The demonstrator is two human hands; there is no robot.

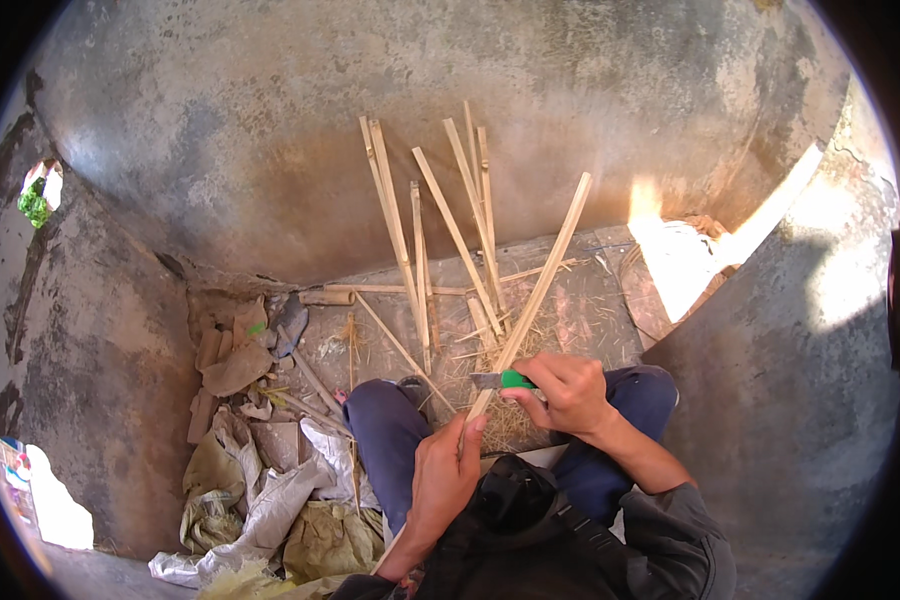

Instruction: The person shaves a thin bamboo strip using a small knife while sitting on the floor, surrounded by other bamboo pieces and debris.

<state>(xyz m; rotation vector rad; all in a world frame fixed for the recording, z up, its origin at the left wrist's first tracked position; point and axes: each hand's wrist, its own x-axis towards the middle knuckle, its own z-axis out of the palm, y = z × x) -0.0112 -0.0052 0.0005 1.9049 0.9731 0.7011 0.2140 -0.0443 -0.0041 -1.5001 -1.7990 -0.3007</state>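
My left hand (444,468) is closed around the lower end of a long pale bamboo strip (547,269). The strip slants away from me, up and to the right. In my right hand (572,393) is a green-handled knife (516,379), gripped by its handle. Its short dark blade points left and lies across the strip, just beyond my left fingers. Whether the edge bites into the bamboo cannot be made out. Several more bamboo strips (452,235) lean on the wall ahead of me. Thin shavings (518,425) litter the floor between my knees.
A stained concrete wall (300,150) rises in front, with side walls left and right. Crumpled sacks (270,505) and broken brown pieces (232,365) are heaped at the left. A short bamboo tube (327,297) lies near the wall's foot. Bright sunlight falls at the right corner.
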